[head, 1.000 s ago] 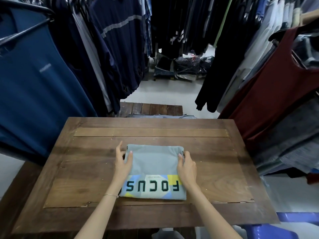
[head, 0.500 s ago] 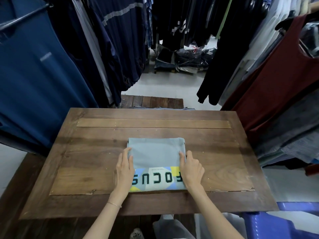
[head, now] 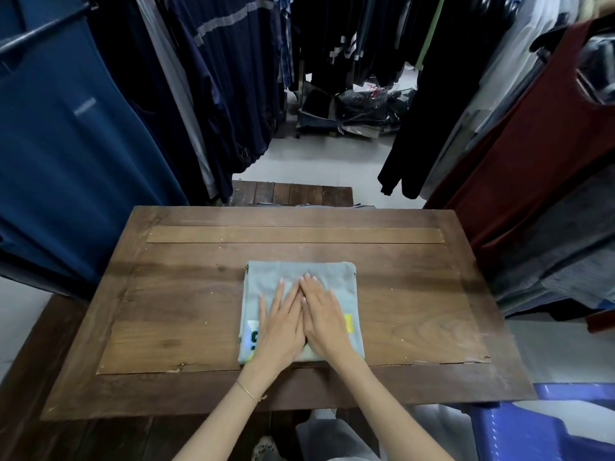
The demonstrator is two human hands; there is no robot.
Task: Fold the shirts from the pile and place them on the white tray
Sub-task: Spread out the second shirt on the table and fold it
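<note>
A folded pale grey-blue shirt [head: 276,274] lies flat on a brown wooden table [head: 186,294]. Taking 12 o'clock as straight away from the person, the shirt sits toward 6 o'clock of the tabletop, with its near edge close to the table's near rim. It is a neat rectangle with square edges.

Both hands rest on top of the shirt, palms down. The left hand [head: 281,322] and the right hand [head: 324,314] lie side by side and touch along their inner edges. Their fingers are straight, held together and pressed flat on the cloth, pointing toward 12 o'clock. Neither hand pinches or curls round anything. A thin bracelet [head: 248,390] circles the left wrist.

The hands cover most of a coloured print on the near part of the shirt. A yellow patch [head: 347,322] shows at 3 o'clock of the right hand, and a dark letter on a pale patch shows at 9 o'clock of the left hand.

A second wooden surface [head: 293,193] stands beyond the table at 12 o'clock. Dark blue clothes [head: 66,144] hang from 9 to 11 o'clock, and a dark red garment [head: 532,161] hangs at 2 o'clock. Bags [head: 352,108] lie heaped on the floor far off at 12 o'clock. A blue plastic stool [head: 532,430] stands at 4 o'clock, just beside the table's near corner.
</note>
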